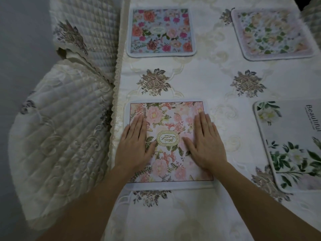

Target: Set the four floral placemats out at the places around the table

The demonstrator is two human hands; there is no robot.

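Note:
A pink floral placemat [171, 115] lies flat near the table's left edge, close to me. My left hand [134, 145] and my right hand [205, 143] both rest palm down on it, fingers flat, gripping nothing. A blue placemat with red and pink roses [160, 32] lies farther along the left side. A pale placemat with peach flowers and green leaves [272, 33] lies at the far right. A white placemat with green leaves and the word "Beautiful" [293, 145] lies at the near right, partly cut off by the frame.
The table [213, 80] wears a cream tablecloth with embroidered flower clusters. Two chairs with quilted cream covers [59, 140] [85, 28] stand tight against the table's left edge. Grey floor shows at the far left.

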